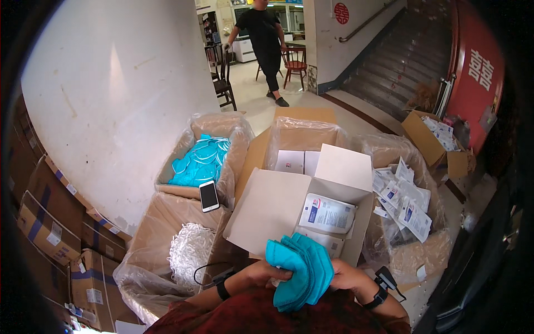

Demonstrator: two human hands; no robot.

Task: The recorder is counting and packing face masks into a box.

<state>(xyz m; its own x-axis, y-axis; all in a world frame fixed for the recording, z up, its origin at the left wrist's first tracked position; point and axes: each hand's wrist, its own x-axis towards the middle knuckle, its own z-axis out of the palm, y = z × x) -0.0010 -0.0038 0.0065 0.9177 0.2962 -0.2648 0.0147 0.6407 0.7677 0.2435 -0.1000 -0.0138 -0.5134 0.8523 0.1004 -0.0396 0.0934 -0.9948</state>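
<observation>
A fanned stack of folded teal face masks is held up close in front of my body. My left hand pinches its left edge, thumb on the front and a bit of white showing below. Against the stack's right edge my right hand is closed, its fingertips mostly hidden behind the masks. Just beyond stands an open white carton, with flat white printed packets inside. More teal masks fill a plastic-lined box to the left. Nearer, another lined box holds a heap of white elastic loops.
A smartphone rests on the box edges at left. Loose packets fill a lined box at right, near another carton. Sealed cartons are stacked far left. A person in black stands beyond, near chairs and a staircase.
</observation>
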